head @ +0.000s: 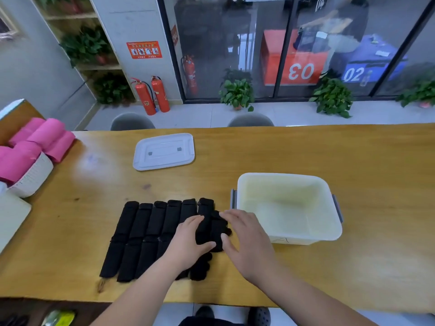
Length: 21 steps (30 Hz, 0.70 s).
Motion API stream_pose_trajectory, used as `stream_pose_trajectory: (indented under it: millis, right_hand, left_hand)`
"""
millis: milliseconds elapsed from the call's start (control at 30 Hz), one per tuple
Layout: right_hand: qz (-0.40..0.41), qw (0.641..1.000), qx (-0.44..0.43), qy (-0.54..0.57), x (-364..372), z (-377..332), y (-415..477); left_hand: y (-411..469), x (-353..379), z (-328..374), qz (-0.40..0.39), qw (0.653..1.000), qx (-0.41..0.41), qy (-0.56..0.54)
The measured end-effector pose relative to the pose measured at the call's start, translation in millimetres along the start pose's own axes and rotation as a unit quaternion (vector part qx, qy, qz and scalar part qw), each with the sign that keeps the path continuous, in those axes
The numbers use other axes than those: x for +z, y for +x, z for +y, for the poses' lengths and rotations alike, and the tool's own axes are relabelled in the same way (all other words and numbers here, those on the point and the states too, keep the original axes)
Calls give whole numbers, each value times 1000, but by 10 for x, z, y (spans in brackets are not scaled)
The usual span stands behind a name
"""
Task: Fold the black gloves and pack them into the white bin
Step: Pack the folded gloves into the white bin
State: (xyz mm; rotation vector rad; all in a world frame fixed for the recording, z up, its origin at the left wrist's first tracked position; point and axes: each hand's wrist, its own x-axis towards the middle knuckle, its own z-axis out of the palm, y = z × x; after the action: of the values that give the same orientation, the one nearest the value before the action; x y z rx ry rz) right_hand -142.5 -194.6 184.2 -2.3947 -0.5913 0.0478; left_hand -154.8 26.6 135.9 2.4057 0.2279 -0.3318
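Black gloves (146, 234) lie in a side-by-side row on the bench (329, 149), near my edge, long and flat, touching one another, cuffs toward the far side. The rightmost glove (211, 229) is bunched and partly folded over on itself, just left of the bin (306, 236). My left hand (190, 241) lies on the right end of the row, fingers fairly straight and spread, palm down and pressing, thumb stretched along the near side of the folded glove. My right hand (244, 241) comes in from the right, between that glove and the bin, fingers loosely bent, fingertips (226, 214) touching the glove's far part and the thumb against its right edge. I cannot tell whether this hand pinches the fabric or only touches it. The bin sits right of the gloves, open, white and translucent, with grey handles at both ends and no glove inside it. Its lid (164, 151) lies flat on the bench, farther back and to the left, well apart from the bin. At the far left edge a white basket (35, 175) holds pink rolls (47, 137). Two chair backs show behind the bench.
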Motion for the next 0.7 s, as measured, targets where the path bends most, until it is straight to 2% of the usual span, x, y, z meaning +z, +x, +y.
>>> stream_pose_trajectory:
  millis: [133,400,700]
  right_hand:
    - [-98,995,7,6,244,-71,-7]
    - [-254,959,128,-11,710,273,145]
    - [-284,946,154,-33,826,448,195]
  left_hand:
    - [-23,-19,-150,-22,1000,-16,4]
    - [56,16,-174,-68,997,-27,-26]
    - [239,140,-6,-125,989,-55,-48]
